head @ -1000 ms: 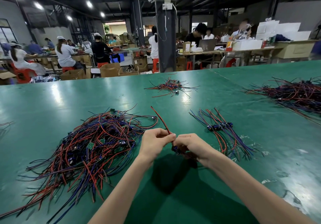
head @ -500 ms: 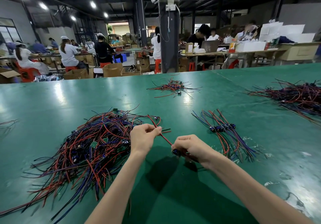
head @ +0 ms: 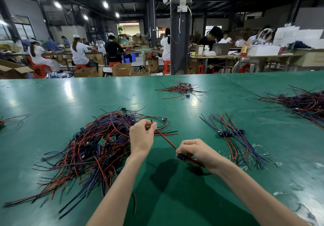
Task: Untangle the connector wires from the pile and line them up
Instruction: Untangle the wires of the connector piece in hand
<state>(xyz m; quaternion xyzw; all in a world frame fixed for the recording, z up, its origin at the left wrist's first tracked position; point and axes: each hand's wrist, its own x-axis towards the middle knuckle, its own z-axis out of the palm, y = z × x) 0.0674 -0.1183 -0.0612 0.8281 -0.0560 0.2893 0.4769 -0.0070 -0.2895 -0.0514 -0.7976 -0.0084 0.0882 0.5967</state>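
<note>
A big tangled pile of red, black and blue connector wires [head: 91, 147] lies on the green table [head: 175, 199], left of my hands. One connector wire [head: 165, 139] is stretched taut between my hands. My left hand [head: 142, 135] pinches its far end beside the pile. My right hand [head: 196, 151] grips the end with the small blue connector [head: 181, 156]. To the right lies a row of straightened wires [head: 231, 134], their blue connectors side by side.
A small heap of wires [head: 180, 89] sits further back on the table, and another large heap [head: 305, 103] at the right edge. A few loose wires [head: 12, 118] lie at the far left. Beyond the table stand a pillar [head: 179, 33], boxes and seated workers.
My hands have moved apart: the left hand slid up along the wire toward the pile, pulling it straight, while the right hand stayed on the connector end.
</note>
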